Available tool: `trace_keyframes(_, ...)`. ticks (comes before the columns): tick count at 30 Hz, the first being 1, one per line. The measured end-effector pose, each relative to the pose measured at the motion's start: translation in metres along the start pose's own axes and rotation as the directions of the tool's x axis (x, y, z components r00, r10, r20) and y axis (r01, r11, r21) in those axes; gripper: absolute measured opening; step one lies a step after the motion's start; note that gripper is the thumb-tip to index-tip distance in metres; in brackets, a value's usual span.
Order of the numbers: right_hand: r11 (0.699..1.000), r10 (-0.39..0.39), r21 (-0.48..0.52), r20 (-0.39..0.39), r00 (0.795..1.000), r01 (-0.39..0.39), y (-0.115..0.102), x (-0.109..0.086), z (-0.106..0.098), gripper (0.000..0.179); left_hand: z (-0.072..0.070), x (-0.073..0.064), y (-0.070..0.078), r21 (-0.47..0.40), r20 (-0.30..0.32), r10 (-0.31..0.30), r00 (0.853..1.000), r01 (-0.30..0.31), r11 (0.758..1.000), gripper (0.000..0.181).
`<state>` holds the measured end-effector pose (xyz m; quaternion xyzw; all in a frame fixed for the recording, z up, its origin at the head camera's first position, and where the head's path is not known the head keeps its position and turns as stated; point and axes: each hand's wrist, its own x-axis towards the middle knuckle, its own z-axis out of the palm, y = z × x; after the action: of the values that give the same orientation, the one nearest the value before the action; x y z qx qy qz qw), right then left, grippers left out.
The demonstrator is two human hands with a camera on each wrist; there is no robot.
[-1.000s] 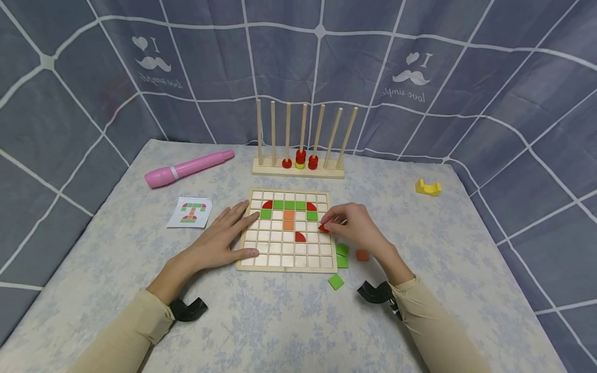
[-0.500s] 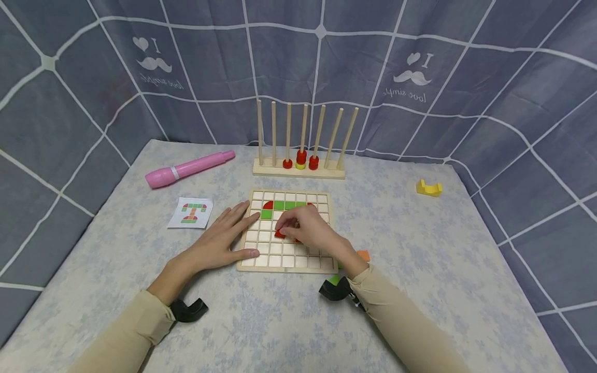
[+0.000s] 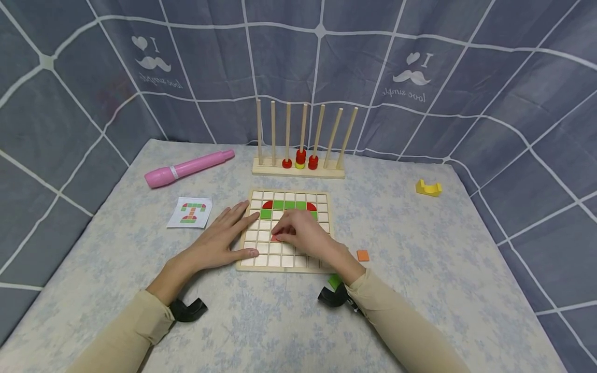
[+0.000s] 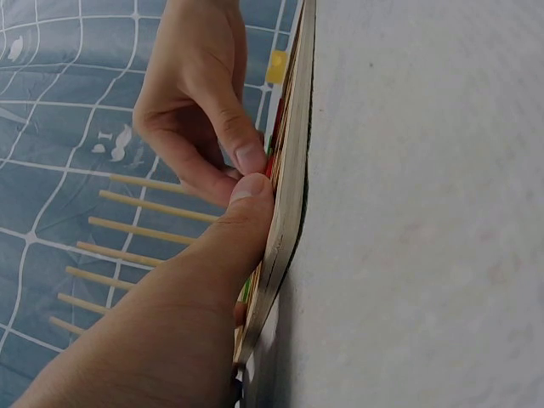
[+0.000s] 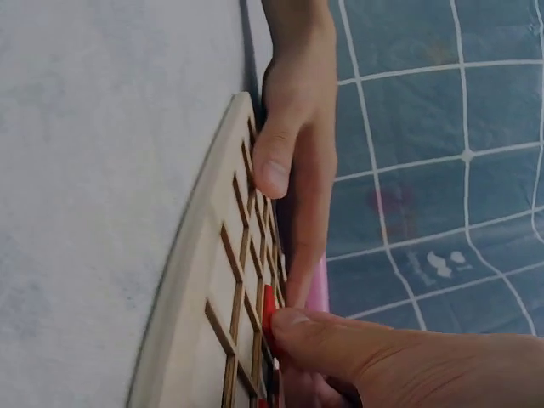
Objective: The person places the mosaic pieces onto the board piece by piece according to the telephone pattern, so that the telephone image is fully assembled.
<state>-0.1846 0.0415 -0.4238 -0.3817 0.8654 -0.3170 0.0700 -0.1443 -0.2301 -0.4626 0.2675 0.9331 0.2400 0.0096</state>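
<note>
R hand (image 3: 305, 233) pinches red tile (image 5: 269, 308) at wooden grid board (image 3: 285, 269); L hand (image 3: 223, 234), fingers spread, rests on board's L edge. Best squared w/ cell before pressing.

Grid board (image 3: 298, 270): smooth matt wood. Pink tube (image 3: 191, 168) looks smooth plastic. Pattern card (image 3: 189, 212) matt paper, curtain (image 3: 289, 62) creased cloth.
</note>
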Motion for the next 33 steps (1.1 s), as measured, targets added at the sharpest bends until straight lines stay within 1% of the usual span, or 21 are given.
trace_keyframes(4,0.997,-0.049,-0.060,0.003,0.999,0.049,0.000,-0.006,0.001,0.017,0.000,-0.001,0.000,-0.004,0.002,-0.004,1.000,0.004,1.000,0.095)
trace_keyframes(6,0.996,-0.061,-0.069,-0.002,0.998,0.061,0.000,-0.010,-0.001,0.019,0.000,-0.001,0.001,-0.009,0.003,-0.007,1.000,0.007,1.000,0.096)
trace_keyframes(8,0.997,-0.054,-0.054,-0.016,0.998,0.053,0.001,-0.016,-0.003,0.020,0.000,0.000,0.001,-0.013,0.004,-0.009,1.000,0.009,1.000,0.095)
trace_keyframes(12,1.000,-0.024,-0.019,-0.055,0.998,0.023,0.007,-0.033,-0.012,0.020,0.000,0.000,0.001,-0.010,0.004,-0.006,1.000,0.006,1.000,0.095)
trace_keyframes(16,1.000,-0.003,-0.012,-0.086,0.996,0.002,0.016,-0.053,-0.025,0.017,0.000,0.000,0.001,-0.007,0.005,-0.006,1.000,0.006,1.000,0.096)
trace_keyframes(19,0.999,0.040,0.006,-0.107,0.993,-0.040,0.023,-0.071,-0.035,0.017,-0.001,-0.001,0.001,-0.012,0.007,-0.010,1.000,0.010,1.000,0.096)
trace_keyframes(22,0.996,0.094,0.027,-0.141,0.986,-0.091,0.031,-0.088,-0.045,0.018,-0.002,-0.002,0.001,-0.013,0.003,-0.007,1.000,0.007,1.000,0.096)
trace_keyframes(27,0.989,0.149,0.041,-0.206,0.967,-0.144,0.045,-0.114,-0.057,0.020,0.000,-0.002,0.001,-0.014,-0.015,0.011,1.000,-0.011,1.000,0.095)
trace_keyframes(30,0.985,0.170,0.040,-0.227,0.959,-0.165,0.053,-0.126,-0.063,0.022,0.001,-0.002,0.000,-0.015,-0.026,0.024,0.999,-0.024,1.000,0.094)
trace_keyframes(33,0.981,0.193,0.033,-0.226,0.955,-0.191,0.060,-0.133,-0.069,0.023,0.001,-0.002,0.000,-0.011,-0.031,0.024,0.999,-0.025,1.000,0.094)
